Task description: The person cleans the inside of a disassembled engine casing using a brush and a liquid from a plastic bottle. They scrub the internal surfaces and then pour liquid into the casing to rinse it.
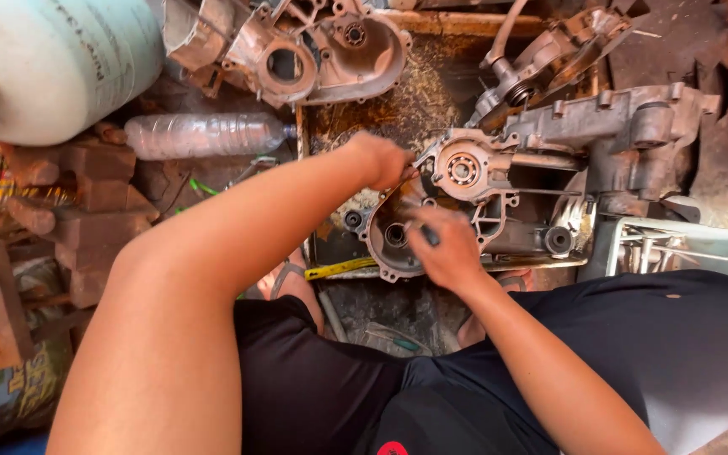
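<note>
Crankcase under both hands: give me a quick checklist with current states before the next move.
1. Left hand on the crankcase at its upper edge: ok, it touches the rim beside the bearing.
2. Right hand holding a small dark tool: ok, fingers closed on it; what kind of tool, cannot tell.
3. Tool tip seated in the case: cannot tell, hidden by the hand.
4. Crankcase resting in the tray: ok, it lies inside the rusty tray.
5. Tools within reach: ok, white bin with metal tools sits to the right.
6. Yellow strip at the tray's near edge clear of the hands: ok.
</note>
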